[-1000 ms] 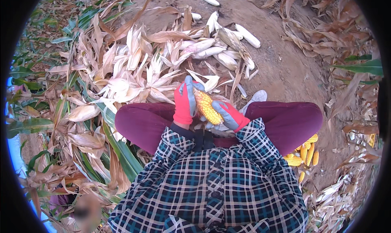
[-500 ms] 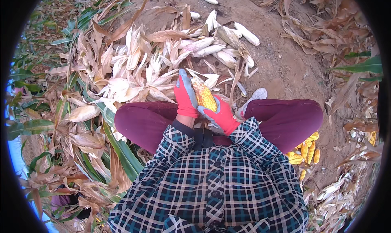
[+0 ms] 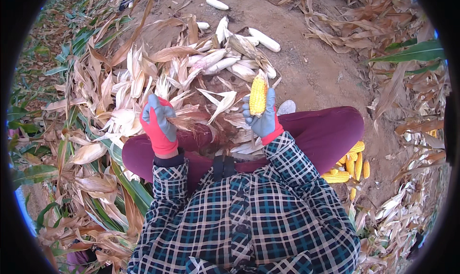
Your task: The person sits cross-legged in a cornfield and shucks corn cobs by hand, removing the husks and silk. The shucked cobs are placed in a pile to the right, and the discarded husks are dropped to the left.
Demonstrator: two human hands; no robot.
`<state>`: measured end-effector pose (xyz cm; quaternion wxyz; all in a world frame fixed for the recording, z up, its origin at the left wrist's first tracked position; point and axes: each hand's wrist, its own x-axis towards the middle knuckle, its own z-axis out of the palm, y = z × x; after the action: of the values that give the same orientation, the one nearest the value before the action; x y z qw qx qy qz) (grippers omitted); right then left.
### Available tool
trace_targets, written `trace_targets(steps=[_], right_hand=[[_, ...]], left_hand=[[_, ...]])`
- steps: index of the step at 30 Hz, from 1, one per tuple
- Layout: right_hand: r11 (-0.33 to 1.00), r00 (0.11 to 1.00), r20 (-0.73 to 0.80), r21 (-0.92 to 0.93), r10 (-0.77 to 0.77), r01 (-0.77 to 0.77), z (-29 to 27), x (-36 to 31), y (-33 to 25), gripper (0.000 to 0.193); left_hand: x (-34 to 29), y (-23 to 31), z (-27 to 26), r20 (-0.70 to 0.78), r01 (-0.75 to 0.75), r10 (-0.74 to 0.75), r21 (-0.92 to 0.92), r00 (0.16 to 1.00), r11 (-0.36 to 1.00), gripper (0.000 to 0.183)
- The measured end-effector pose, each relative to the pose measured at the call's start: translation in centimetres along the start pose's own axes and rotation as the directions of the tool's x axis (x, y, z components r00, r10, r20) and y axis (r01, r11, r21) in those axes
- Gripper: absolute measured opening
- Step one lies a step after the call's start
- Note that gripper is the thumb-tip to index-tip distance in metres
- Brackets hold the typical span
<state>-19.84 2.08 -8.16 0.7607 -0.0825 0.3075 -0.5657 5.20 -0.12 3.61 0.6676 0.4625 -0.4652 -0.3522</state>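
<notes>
A bare yellow corn cob (image 3: pixel 258 96) stands nearly upright in my right hand (image 3: pixel 264 119), its pale tip pointing away from me. The glove's grey fingers wrap round its lower end. Off to the left, my left hand (image 3: pixel 160 123) is apart from the cob, over my left knee, with its gloved fingers curled closed. Whether anything is pinched in them is hidden. Between the hands and just beyond them lie pale opened husks (image 3: pixel 221 101) and brownish strands. Farther out is a heap of corn ears in whitish husks (image 3: pixel 223 63).
Several yellow cobs (image 3: pixel 352 164) are piled beside my right knee. Dry husks and leaves (image 3: pixel 120 111) cover the left side. Loose ears (image 3: pixel 217 4) lie on the brown soil (image 3: pixel 306 49) ahead. Dry stalks (image 3: pixel 345 34) and a green leaf (image 3: pixel 412 52) stand at the right.
My hands have moved apart: the left went left, away from the cob, and the right lifted the cob slightly away from me. The cob shows more yellow kernels now. The view has shifted slightly.
</notes>
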Motion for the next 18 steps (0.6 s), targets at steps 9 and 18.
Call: trace_targets(steps=[9, 18], right_hand=[[0.893, 0.906, 0.056, 0.209, -0.419, 0.4, 2.0, -2.8, -8.7, 0.052], [0.234, 0.302, -0.301, 0.241, -0.905, 0.942, -2.1, -14.7, -19.5, 0.054]], left_hand=[[12.3, 2.1, -15.3, 0.014, -0.145, 0.42, 0.948, 0.908, 0.282, 0.071], [8.4, -1.9, -5.9, 0.155, -0.076, 0.009, 0.432, 0.988, 0.899, 0.047]])
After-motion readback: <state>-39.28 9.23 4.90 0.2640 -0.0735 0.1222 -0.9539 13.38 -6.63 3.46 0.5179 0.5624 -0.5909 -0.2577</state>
